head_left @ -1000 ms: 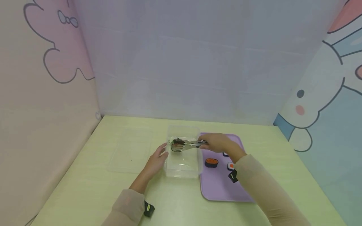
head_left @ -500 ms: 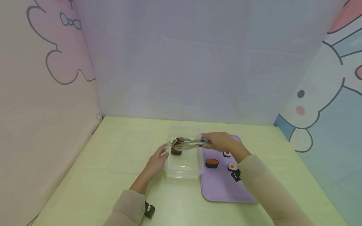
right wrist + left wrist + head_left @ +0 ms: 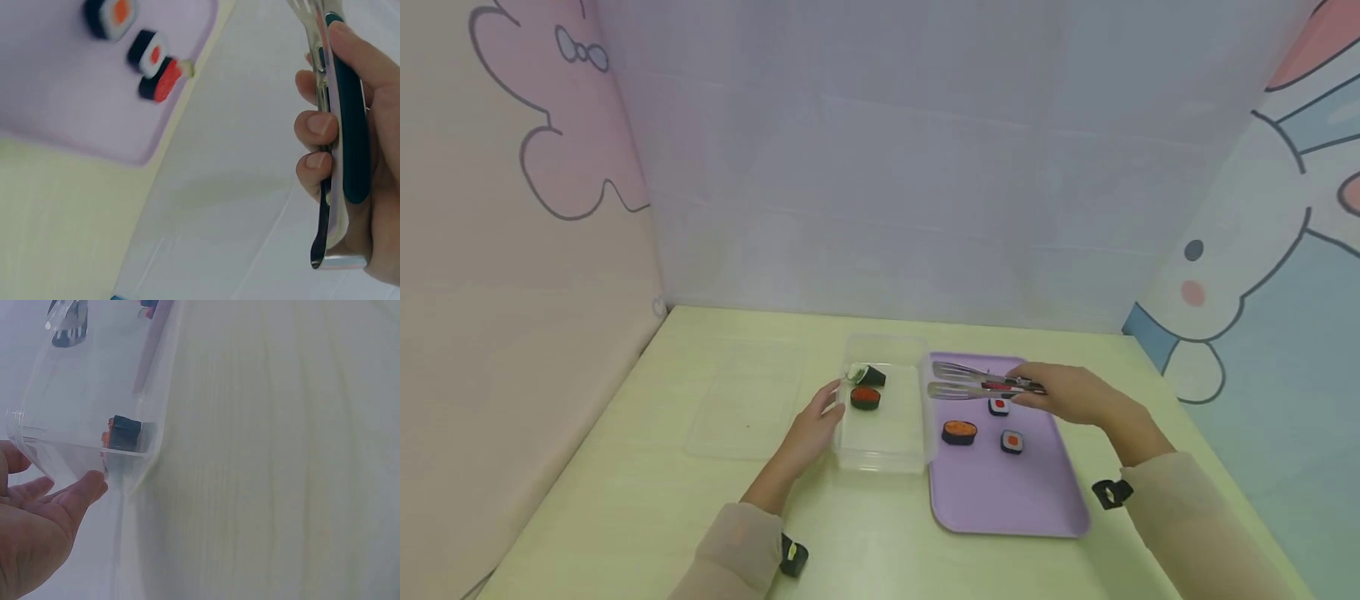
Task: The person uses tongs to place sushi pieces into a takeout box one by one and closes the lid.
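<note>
My left hand (image 3: 808, 429) touches the left wall of a clear plastic container (image 3: 880, 461), its fingers fairly straight in the left wrist view. Inside the container, a red-topped sushi piece (image 3: 865, 399) lies beside a dark cone-shaped roll (image 3: 872, 377). The right hand (image 3: 1070, 393) grips metal tongs (image 3: 958, 390) with dark handle grips. Their two slotted ends stand apart over the purple tray (image 3: 1000, 508), and I see nothing pinched between them. On that tray are an orange-topped sushi piece (image 3: 959, 432), a square roll (image 3: 1012, 442), a red-centred roll (image 3: 999, 407) and a partly covered red-topped piece (image 3: 161, 81).
A clear flat lid (image 3: 745, 400) lies on the pale table (image 3: 850, 542) left of the container. The tray stands close against the container's right side. Patterned walls enclose the table at the back (image 3: 887, 208) and sides.
The right hand has moved right with the tongs, from inside the container to over the tray. The red-topped piece and cone-shaped roll stay behind in the container. My left hand keeps its place.
</note>
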`<state>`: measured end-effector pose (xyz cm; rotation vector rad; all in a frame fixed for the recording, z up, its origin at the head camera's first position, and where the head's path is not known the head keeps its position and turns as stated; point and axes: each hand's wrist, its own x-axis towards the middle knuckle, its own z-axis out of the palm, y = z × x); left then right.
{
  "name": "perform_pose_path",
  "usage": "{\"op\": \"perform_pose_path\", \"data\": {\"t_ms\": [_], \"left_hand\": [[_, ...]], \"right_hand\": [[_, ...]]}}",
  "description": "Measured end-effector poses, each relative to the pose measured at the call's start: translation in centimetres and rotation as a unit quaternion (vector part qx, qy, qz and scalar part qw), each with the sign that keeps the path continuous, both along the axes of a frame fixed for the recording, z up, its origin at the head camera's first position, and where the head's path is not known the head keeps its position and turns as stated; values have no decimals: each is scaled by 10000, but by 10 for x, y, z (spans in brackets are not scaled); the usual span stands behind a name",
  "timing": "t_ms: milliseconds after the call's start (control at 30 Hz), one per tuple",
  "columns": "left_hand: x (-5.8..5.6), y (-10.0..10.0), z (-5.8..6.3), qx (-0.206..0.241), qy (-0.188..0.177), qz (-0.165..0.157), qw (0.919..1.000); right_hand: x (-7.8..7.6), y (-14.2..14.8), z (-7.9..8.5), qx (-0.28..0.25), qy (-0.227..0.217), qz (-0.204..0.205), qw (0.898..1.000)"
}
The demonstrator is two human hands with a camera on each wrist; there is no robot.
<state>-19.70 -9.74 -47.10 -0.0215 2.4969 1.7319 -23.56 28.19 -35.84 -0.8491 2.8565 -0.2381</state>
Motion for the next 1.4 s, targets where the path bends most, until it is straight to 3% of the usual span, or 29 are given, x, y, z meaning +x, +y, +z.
{"op": "perform_pose_path", "data": {"t_ms": [300, 500, 767, 933, 1133, 1400], "left_hand": [[0, -2, 0, -11, 74, 18, 10000], [-1, -2, -1, 65, -56, 24, 10000], [-2, -1, -1, 46, -107, 53, 9999], [-1, 0, 0, 10, -65, 19, 10000], [0, 1, 0, 6, -58, -5, 10000], [1, 2, 0, 80, -60, -6, 9999]], "right_hand": [[19, 25, -18, 29, -185, -37, 9998], [20, 26, -32, 65, -238, 74, 9997], [17, 27, -45, 176, 18, 247, 9995], [17, 30, -41, 67, 28, 244, 9997], [18, 32, -23, -140, 138, 174, 9997], [12, 9, -3, -360, 327, 322, 9983]]}}
